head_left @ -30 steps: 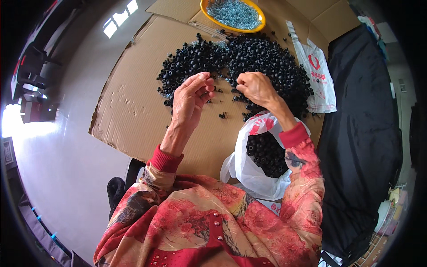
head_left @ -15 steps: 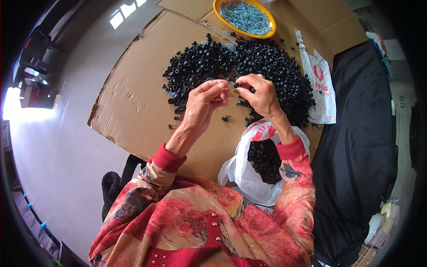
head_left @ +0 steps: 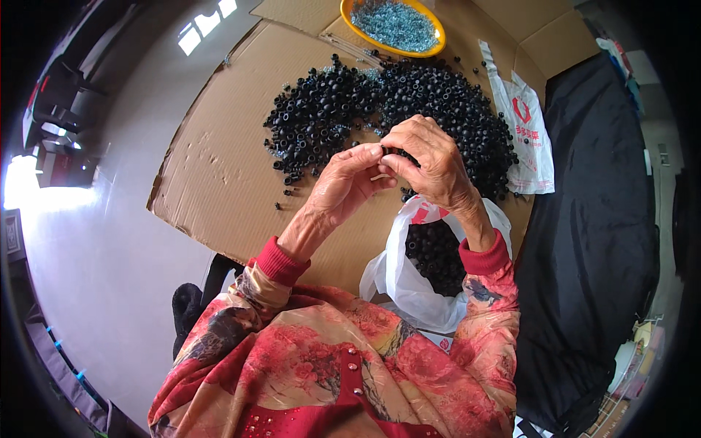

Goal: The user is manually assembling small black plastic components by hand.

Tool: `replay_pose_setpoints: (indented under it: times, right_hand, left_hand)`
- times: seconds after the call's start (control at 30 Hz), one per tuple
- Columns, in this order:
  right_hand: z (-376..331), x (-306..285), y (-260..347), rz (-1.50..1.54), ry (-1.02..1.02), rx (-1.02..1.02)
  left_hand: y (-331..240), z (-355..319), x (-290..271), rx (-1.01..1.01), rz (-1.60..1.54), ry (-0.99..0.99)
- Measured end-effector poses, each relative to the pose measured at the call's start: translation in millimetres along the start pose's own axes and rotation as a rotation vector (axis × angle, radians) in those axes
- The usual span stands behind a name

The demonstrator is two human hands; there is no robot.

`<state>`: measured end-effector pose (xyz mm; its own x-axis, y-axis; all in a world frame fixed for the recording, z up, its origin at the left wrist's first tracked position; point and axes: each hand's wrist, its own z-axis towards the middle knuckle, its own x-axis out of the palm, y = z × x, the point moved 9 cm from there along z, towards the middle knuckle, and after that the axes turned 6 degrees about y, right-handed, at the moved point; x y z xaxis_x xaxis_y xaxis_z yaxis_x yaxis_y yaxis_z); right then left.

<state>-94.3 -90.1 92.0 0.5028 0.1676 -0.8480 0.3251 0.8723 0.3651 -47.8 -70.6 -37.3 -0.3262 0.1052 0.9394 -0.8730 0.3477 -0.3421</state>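
Strong glare on floor [head_left: 117, 226], left; cardboard [head_left: 219, 160] softly lit; fisheye-bent edges, black corners.

1. On the flat white bag [head_left: 539, 169], shows a red emblem [head_left: 521, 111], and under it red characters [head_left: 529, 132], partly too small for reading.
2. On the open white bag [head_left: 398, 255], shows red print [head_left: 427, 213] near the rim, too creased for reading.
3. Under this bag, on a white piece [head_left: 433, 338], shows a red mark [head_left: 445, 343].

The person wears a loose top [head_left: 328, 321] with big red flowers [head_left: 288, 358] on tan. I see snug red cuffs [head_left: 283, 261], a red front strip [head_left: 355, 379] with shiny buttons [head_left: 352, 366], and little sparkly dots [head_left: 271, 421].
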Motion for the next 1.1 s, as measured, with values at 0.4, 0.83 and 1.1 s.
replay_pose_setpoints:
  times: [0.4, 0.83, 1.1]
  right_hand:
    - [5.1, 0.3, 0.3, -0.002, 0.020, 0.057]
    - [-4.0, 16.6, -95.5, 0.161, 0.177, 0.434]
    - [-16.4, 89.3, -124.1, -0.091, 0.382, 0.497]
  left_hand:
    - [10.7, 0.0, 5.9, -0.053, -0.279, 0.074]
    - [-50.4, -0.3, -29.1, 0.202, 0.036, -0.096]
    - [-49.1, -2.7, -38.3, 0.205, 0.076, -0.160]
